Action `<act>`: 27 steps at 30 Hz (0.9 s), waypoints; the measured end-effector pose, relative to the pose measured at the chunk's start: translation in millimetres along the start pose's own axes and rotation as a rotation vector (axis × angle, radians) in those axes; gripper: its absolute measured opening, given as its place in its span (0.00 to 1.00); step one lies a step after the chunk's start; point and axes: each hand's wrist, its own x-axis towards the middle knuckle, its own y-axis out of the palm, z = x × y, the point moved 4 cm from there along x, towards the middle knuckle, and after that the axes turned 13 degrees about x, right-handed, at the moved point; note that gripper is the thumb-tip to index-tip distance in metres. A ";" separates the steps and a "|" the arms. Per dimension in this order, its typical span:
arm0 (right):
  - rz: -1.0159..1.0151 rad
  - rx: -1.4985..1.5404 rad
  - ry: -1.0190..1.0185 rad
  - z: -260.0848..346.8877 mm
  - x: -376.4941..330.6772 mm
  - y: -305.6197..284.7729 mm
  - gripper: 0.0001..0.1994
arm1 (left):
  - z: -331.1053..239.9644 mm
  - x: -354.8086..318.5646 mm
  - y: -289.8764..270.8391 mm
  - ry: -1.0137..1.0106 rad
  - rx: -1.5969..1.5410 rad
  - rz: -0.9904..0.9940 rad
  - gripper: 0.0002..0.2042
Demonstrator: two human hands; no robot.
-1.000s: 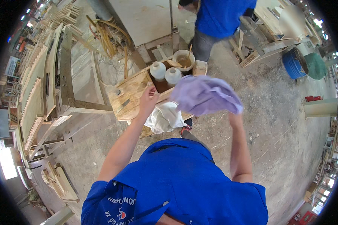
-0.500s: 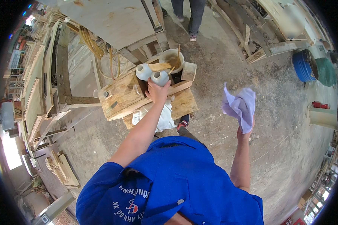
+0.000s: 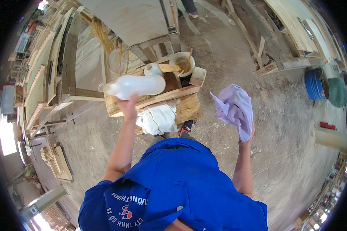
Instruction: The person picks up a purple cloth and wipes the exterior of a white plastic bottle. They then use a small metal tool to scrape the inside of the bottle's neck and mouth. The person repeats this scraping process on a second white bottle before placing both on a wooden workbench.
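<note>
Translucent white plastic describes the bottle (image 3: 132, 86) your left hand (image 3: 127, 106) holds: it lies on its side in the air, neck pointing to your left, lifted above the rough wooden pallet stand (image 3: 187, 109). Your fingers wrap the underside of its body — a closed grip, thumb not clearly visible.

Your right hand (image 3: 246, 137) is raised out to the side, well apart from the stand, and is clenched on the lower edge of a pale lilac cloth (image 3: 235, 109), which stands up crumpled above the fist.

On the stand, a second small white bottle (image 3: 152, 69) stands upright just beside a cream bucket (image 3: 182, 63) holding brownish liquid and a stick. A small beige cup (image 3: 198, 76) sits next to the bucket. A bundled white rag (image 3: 157, 119) hangs at the stand's near edge, just beyond your blue shirt (image 3: 173, 184). Off to the right, a blue drum (image 3: 315, 84) rests on the dusty concrete floor (image 3: 281, 127).
</note>
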 end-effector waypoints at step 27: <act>0.980 0.127 0.398 -50.8 -94.8 334.6 0.25 | -176.9 20.3 -176.8 0.216 -0.450 -0.092 0.39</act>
